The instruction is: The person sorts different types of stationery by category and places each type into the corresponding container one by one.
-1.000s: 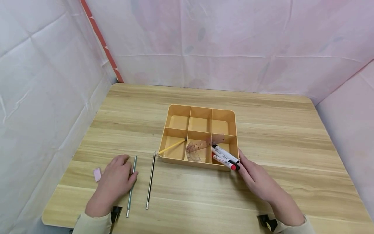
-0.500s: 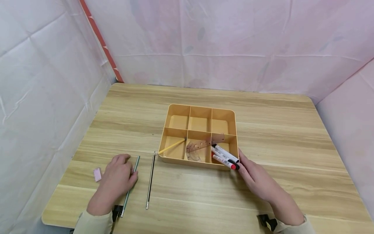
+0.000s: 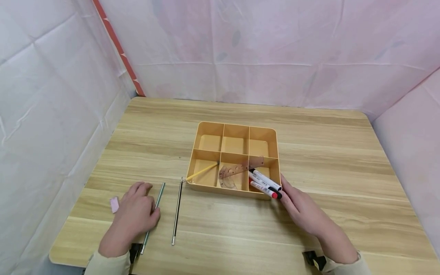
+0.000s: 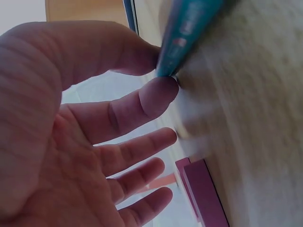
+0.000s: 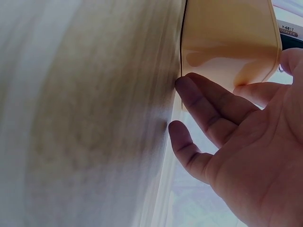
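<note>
My left hand [image 3: 132,217] is low over the table, pinching a green pencil [image 3: 160,194] between thumb and index fingertip. The left wrist view shows the pencil [image 4: 182,38] at these two tips, with the other fingers spread. A pink eraser [image 3: 114,205] lies left of this hand. At the front right corner of a yellow six-compartment tray [image 3: 230,192] is my right hand [image 3: 302,214], its relaxed fingers touching the outer wall. Its thumb is near the rim, beside several whiteboard markers [image 3: 266,181] leaning out of the front right compartment.
A black pencil [image 3: 177,214] lies between the left hand and tray. In the tray's front left compartment leans a yellow pencil [image 3: 203,172]. A clear brownish ruler [image 3: 235,171] crosses a divider, above a clear protractor [image 3: 227,183]. Pale cloth walls [image 3: 258,57] enclose the table.
The green pencil has turned slightly: its eraser end has swung left and its upper end a little right. The left hand has shifted slightly; the right hand and tray have stayed put.
</note>
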The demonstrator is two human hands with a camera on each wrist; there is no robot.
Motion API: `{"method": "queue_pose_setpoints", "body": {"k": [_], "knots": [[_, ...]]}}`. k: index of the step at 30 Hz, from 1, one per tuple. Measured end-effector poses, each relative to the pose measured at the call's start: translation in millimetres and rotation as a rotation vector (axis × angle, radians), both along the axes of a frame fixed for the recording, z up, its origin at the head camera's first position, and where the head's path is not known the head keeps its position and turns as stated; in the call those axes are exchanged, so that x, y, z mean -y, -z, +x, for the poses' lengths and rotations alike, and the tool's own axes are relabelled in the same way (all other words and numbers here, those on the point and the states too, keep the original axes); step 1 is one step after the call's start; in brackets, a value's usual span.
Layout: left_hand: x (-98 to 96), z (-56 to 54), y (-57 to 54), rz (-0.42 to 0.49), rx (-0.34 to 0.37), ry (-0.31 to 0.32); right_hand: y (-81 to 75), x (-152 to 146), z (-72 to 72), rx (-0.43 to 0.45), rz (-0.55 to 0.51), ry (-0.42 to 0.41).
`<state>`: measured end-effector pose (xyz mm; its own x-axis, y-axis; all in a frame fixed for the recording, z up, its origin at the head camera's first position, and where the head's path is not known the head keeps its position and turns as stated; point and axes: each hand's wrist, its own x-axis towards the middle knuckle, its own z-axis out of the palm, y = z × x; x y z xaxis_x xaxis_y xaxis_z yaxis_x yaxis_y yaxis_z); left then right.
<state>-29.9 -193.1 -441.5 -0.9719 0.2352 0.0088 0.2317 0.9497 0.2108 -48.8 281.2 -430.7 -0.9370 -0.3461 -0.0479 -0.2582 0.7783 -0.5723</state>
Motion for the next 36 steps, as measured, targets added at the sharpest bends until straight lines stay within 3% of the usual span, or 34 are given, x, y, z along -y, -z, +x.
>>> {"method": "queue_pose_setpoints", "body": {"k": [15, 27, 36], "knots": [[-2.3, -6.8, 3.5, -0.004, 0.032, -0.019, 1.7, -0.8, -0.6, -0.002, 0.007, -0.001], [0.2, -10.2, -0.4, -0.012, 0.001, -0.002, 2.5, -0.6, 0.1, -0.010, -0.002, -0.005], [1.2, -17.4, -9.0, -0.012, -0.077, 0.039, 2.0, -0.1, -0.1, -0.010, -0.003, 0.003]]}}
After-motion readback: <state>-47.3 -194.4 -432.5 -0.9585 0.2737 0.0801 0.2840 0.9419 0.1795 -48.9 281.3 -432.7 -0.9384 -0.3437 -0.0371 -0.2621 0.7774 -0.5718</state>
